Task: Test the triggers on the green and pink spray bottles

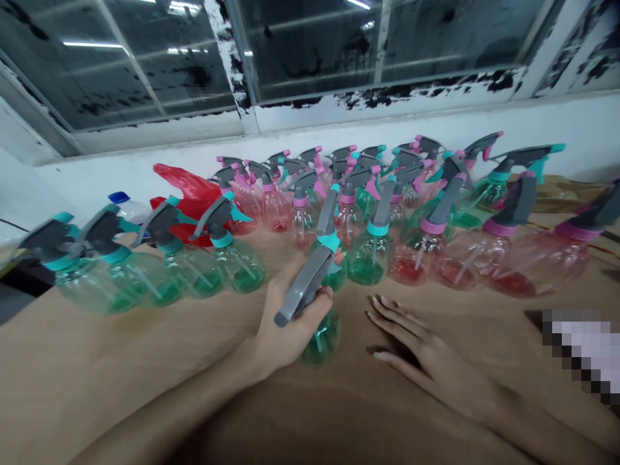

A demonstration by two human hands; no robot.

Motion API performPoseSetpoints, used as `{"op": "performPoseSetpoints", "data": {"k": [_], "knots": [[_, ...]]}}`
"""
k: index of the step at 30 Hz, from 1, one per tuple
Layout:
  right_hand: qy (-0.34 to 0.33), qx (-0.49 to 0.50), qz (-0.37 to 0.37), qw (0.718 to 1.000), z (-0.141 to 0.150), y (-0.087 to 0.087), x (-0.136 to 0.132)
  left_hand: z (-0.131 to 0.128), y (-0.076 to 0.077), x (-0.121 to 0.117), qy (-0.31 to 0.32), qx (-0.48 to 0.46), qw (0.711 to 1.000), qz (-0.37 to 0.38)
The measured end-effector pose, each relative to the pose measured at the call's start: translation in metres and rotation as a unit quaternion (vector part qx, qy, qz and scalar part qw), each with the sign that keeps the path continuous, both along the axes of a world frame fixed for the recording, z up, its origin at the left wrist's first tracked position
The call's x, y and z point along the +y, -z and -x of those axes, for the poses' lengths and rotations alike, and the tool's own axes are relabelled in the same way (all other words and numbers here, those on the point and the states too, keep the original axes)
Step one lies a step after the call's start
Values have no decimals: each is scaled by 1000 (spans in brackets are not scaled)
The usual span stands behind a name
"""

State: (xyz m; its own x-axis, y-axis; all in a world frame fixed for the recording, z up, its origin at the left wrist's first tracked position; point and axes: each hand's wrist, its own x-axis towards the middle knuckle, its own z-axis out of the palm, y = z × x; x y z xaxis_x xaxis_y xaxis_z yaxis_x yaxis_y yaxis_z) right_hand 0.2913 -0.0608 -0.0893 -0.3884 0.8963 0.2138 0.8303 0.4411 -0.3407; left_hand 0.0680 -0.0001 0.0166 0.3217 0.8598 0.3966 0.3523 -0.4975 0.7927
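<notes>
My left hand (285,323) is wrapped round the neck of a green spray bottle (321,341), which stands on the table in front of me. Its grey trigger head tilts away toward a teal nozzle, and the fingers hide its collar. Beside it, my right hand (421,349) lies palm down on the tabletop with fingers spread, holding nothing. Just beyond the held bottle stands another green spray bottle (367,261) with a teal collar. A red-tinted spray bottle (411,261) with a pink collar is to its right.
Several green spray bottles (239,265) form a row at left. Many pink and teal ones crowd the back of the wooden table (145,361). A red plastic bag (186,184) and a blue-capped bottle (130,208) sit behind the left row. Windows (378,51) rise beyond.
</notes>
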Motion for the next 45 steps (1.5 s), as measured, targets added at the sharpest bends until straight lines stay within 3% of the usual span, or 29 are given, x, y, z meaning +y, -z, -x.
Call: {"op": "performPoseSetpoints", "data": {"k": [13, 23, 32, 45], "knots": [[6, -6, 5, 1000, 1, -2, -1, -1, -5, 0, -15, 7, 1000, -23], [2, 26, -9, 1000, 1, 0, -1, 0, -1, 2, 29, -19, 999, 21], [4, 22, -10, 1000, 0, 3, 0, 2, -9, 4, 63, 6, 998, -10], [-3, 7, -13, 1000, -1, 5, 0, 6, -6, 7, 77, 24, 997, -7]]}}
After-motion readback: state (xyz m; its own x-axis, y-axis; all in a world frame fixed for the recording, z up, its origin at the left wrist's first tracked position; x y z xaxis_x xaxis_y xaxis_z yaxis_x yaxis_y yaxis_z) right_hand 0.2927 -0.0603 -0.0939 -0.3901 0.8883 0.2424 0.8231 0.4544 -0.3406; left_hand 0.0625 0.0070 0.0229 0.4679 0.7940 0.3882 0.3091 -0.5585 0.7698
